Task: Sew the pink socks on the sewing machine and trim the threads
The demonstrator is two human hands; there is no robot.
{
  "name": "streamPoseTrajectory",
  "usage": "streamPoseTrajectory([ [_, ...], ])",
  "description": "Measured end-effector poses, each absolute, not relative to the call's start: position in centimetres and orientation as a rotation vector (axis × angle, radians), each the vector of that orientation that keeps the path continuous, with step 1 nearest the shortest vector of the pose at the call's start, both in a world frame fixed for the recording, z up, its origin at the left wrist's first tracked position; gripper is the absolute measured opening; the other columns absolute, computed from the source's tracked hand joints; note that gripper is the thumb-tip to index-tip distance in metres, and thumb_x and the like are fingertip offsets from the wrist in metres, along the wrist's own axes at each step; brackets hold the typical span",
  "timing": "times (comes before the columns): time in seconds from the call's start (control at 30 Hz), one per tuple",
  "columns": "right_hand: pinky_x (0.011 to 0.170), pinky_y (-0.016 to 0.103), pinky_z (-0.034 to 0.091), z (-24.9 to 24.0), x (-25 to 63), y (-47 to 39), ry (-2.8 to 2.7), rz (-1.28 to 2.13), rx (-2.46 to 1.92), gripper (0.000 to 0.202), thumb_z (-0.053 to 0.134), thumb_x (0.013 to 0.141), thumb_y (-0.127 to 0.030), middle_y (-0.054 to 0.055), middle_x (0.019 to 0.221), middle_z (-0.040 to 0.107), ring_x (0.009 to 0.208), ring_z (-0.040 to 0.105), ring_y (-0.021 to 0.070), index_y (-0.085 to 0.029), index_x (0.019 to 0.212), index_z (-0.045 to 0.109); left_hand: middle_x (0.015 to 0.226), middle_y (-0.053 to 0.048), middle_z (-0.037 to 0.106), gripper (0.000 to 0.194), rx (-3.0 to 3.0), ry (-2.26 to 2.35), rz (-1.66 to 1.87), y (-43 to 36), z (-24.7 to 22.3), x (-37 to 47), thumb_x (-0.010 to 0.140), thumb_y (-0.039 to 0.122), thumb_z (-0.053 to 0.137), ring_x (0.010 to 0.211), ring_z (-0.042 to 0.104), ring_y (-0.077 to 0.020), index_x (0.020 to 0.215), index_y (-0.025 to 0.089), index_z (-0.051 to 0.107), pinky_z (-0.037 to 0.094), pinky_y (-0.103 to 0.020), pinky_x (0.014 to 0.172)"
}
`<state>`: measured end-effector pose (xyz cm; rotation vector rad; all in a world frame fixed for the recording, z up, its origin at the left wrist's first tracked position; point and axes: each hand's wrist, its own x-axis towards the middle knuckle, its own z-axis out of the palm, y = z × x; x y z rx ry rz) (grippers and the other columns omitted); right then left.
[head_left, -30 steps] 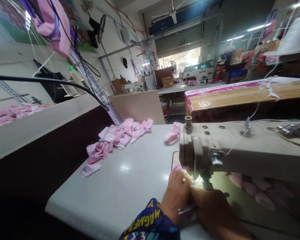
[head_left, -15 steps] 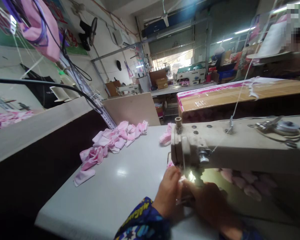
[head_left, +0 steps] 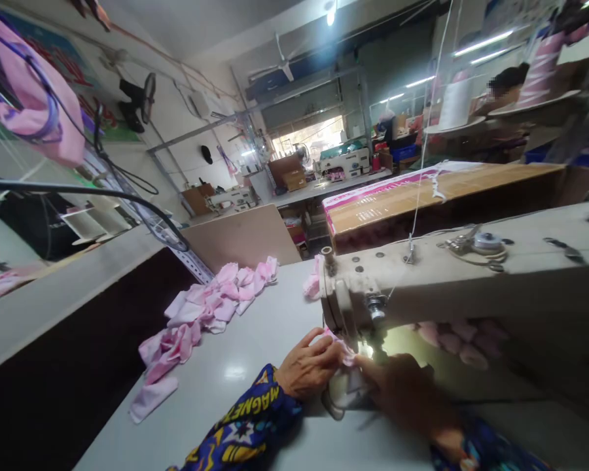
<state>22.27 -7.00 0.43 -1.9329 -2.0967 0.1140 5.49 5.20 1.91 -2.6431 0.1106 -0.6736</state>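
Observation:
A small pink fabric piece (head_left: 342, 348) lies at the needle end of a sewing machine (head_left: 451, 268), beside the lit needle area. My left hand (head_left: 310, 367) is closed on its left part, fingers bent over the cloth. From the right, my right hand (head_left: 410, 392) reaches under the machine arm, dark and a little blurred. Its fingertips pinch the fabric's near edge close to the presser foot; its other fingers are partly hidden. White thread runs down to the machine from above.
A heap of pink fabric pieces (head_left: 216, 301) lies left on the white table (head_left: 245, 356). More pink pieces (head_left: 464, 343) sit behind the machine arm. A cardboard box (head_left: 422, 190) stands beyond. Thread cones (head_left: 455, 101) are at upper right, with a person behind them.
The view has shifted rightward and tilted. My left hand has moved left from the needle and turned flatter, showing more of the pink fabric. My right hand stays by the presser foot.

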Motion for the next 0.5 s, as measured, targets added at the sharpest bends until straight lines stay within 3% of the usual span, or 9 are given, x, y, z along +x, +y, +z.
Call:
streamPoseTrajectory([
  [0.2,0.055,0.028,0.029,-0.2,22.1,-6.9,-2.084,0.025,-1.875,0.04,0.052,0.077,-0.004,0.001,0.067,0.067,0.062,0.062,0.0174,-0.024,0.109,0.067,0.104,-0.006,0.069,0.031,-2.659,0.257,-0.483,5.1,2.6,5.4,0.094,0.009,0.033,0.104,0.058,-0.0178,0.105,0.016,0.06,0.039,-0.036,0.104],
  [0.33,0.054,0.031,0.028,0.3,21.8,-6.6,-2.132,0.015,-1.844,0.036,0.047,0.078,-0.002,0.003,0.069,0.067,0.061,0.062,0.019,-0.021,0.102,0.066,0.095,-0.01,0.068,0.031,-2.705,0.23,-0.496,4.9,3.0,6.1,0.092,0.008,0.03,0.095,0.061,-0.0192,0.104,0.012,0.059,0.043,-0.036,0.097],
  [0.5,0.051,0.032,0.027,0.5,21.9,-6.4,-2.16,0.019,-1.827,0.031,0.047,0.08,-0.006,0.005,0.072,0.068,0.06,0.062,0.0206,-0.018,0.103,0.063,0.086,-0.006,0.066,0.033,-2.857,0.089,-0.571,5.0,2.6,6.3,0.095,0.009,0.027,0.086,0.061,-0.0176,0.103,0.017,0.058,0.044,-0.036,0.09],
])
